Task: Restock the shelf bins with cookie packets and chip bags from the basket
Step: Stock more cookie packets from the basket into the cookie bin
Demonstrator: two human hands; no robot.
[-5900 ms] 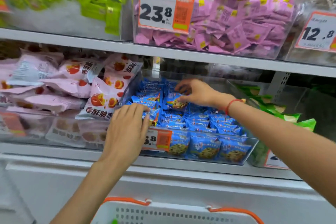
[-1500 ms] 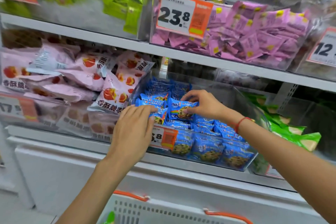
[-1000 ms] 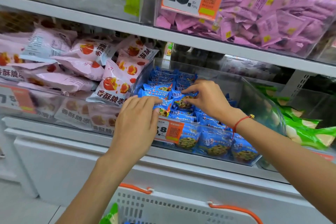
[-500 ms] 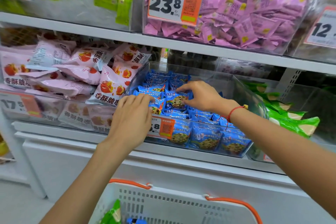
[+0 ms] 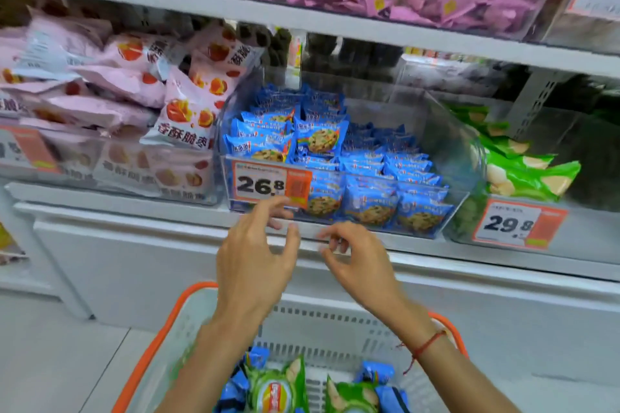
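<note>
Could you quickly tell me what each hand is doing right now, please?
Left hand: open, fingers loosely curled, holding nothing.
Right hand: open, fingers loosely curled, holding nothing.

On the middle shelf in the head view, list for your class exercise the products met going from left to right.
Pink snack bags → blue cookie packets in the clear bin → green chip bags.

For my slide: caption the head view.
Empty hands, left and right, hover between cookie bin and basket.
</note>
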